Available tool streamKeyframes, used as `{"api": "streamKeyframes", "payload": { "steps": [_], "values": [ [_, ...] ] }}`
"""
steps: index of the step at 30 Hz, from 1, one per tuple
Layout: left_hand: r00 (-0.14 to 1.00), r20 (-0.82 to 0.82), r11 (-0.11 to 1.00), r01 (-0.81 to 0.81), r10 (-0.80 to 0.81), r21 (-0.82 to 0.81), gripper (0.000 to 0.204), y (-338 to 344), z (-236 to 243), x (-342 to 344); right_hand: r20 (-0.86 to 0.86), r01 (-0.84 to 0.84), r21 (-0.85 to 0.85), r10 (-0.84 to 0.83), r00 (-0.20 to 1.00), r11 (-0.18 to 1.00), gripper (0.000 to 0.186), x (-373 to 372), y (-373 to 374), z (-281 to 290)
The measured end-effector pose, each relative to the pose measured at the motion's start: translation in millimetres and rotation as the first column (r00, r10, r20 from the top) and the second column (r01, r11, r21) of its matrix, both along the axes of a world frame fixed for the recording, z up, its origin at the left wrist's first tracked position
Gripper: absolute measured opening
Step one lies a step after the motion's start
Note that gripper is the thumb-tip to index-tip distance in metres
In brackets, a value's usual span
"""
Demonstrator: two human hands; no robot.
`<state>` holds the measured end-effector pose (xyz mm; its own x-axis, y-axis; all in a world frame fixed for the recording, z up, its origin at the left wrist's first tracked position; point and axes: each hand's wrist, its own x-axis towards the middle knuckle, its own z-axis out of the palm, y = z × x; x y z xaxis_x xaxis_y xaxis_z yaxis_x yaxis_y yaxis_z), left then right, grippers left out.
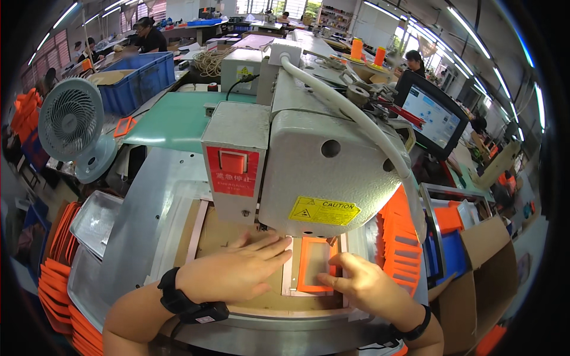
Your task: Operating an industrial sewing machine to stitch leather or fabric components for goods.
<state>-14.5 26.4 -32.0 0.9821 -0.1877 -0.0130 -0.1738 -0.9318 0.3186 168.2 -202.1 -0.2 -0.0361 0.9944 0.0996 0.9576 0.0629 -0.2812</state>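
My left hand (252, 266) lies flat with its fingers stretched out over the brown work board (222, 231), its fingertips by a pale strip (287, 273). Just right of that strip is a rectangular orange frame (304, 270) with a translucent middle. My right hand (359, 283) has its thumb and bent forefinger on the frame's right side; the other fingers are curled and partly hidden. Above both hands hangs the grey head (320, 172) of an industrial sewing machine. The needle area under it is mostly hidden.
Orange pieces are stacked at right (401, 243) and left (56, 285), near metal trays (98, 219). A red switch (233, 162) is on the machine's front. Around it are a fan (71, 121), a blue crate (136, 83), a screen (430, 113) and a cardboard box (490, 285). People sit farther back.
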Motion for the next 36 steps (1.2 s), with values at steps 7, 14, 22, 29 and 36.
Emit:
{"api": "streamKeyframes", "payload": {
  "steps": [7, 14, 22, 29, 36],
  "values": [
    [1.000, -0.006, 1.000, -0.025, 0.025, 0.009, 0.061, -5, 3, 8, -0.104, -0.046, -0.082, 0.037, 0.994, 0.996, 0.039, 10, 4, -5],
    [0.996, 0.056, 0.997, -0.072, 0.071, 0.021, 0.063, -9, 6, 13, -0.013, -0.131, 0.127, 0.133, 0.991, 0.983, 0.035, 12, 8, -21],
    [0.992, 0.074, 0.990, -0.108, 0.102, 0.091, 0.062, -20, 8, 21, 0.074, -0.140, 0.131, 0.131, 0.989, 0.981, 0.030, 9, 7, -25],
    [0.986, 0.065, 0.987, -0.159, 0.156, 0.039, 0.058, -22, 2, 22, 0.025, -0.054, 0.198, 0.050, 0.998, 0.979, 0.036, 16, 9, -26],
    [0.991, 0.021, 0.991, -0.130, 0.130, -0.013, 0.057, -19, 3, 21, 0.155, 0.166, 0.176, -0.194, 0.969, 0.970, 0.040, 24, 17, -37]
  ]
}}
